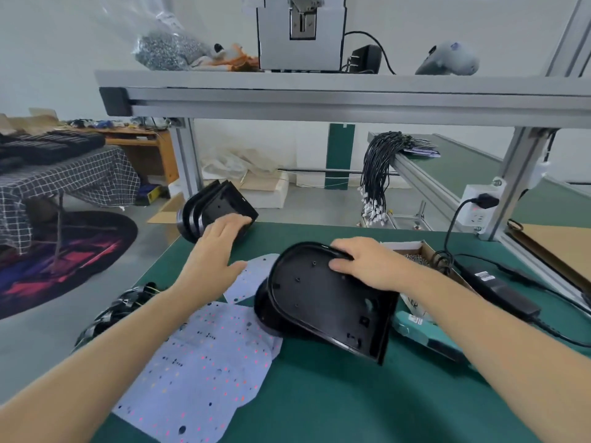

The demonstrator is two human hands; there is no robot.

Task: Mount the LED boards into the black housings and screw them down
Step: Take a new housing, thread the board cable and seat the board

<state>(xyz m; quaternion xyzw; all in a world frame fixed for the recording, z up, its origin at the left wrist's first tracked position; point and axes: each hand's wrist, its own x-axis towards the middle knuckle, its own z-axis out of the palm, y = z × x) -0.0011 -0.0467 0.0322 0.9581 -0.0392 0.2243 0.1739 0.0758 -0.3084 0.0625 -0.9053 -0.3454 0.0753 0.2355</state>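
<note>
Gripping housing point(323, 302) rim, right hand point(361, 262); left hand point(217, 247) flat on stack point(214, 207).

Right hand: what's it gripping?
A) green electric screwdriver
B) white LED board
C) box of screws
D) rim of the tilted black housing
D: the right hand curls over the top rim of the tilted black housing; the green electric screwdriver lies untouched on the mat beside it.

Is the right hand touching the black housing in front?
Touching: the head view shows the right hand gripping the tilted black housing's upper rim, thumb inside.
</note>
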